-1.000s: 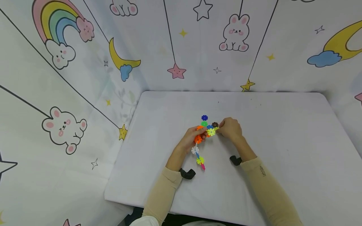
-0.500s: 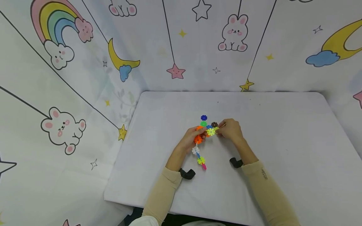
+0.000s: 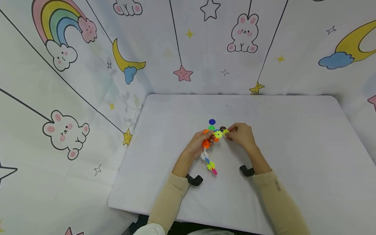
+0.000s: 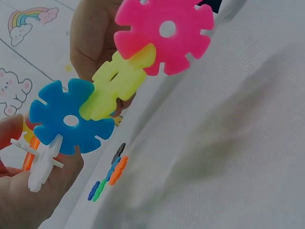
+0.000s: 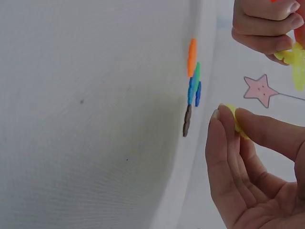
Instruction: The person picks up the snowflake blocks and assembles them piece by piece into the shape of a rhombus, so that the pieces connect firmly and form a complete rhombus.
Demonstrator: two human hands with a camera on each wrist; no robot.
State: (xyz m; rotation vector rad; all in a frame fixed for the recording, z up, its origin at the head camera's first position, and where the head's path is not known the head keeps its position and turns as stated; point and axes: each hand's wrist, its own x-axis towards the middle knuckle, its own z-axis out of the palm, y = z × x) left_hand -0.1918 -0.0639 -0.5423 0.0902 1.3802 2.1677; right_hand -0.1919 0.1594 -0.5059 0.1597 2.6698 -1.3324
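Observation:
My left hand holds a chain of flower-shaped interlocking plastic discs. Orange discs are at its fingers, and a yellow disc sticks out toward the right hand. Below the hand hang a white disc, a blue disc, a yellow disc and a pink disc, slotted into each other. Between thumb and fingertips my right hand pinches a separate yellow disc. In the right wrist view a gap shows between this disc and the chain's yellow discs.
Loose discs lie flat on the white table just beyond the hands: dark blue, green, brown, blue and orange. A printed cloth wall stands behind the table.
The chain's hanging end has swung slightly right and up. The pinched yellow disc shows more of its face beside the right fingertips. The loose discs remain where they were.

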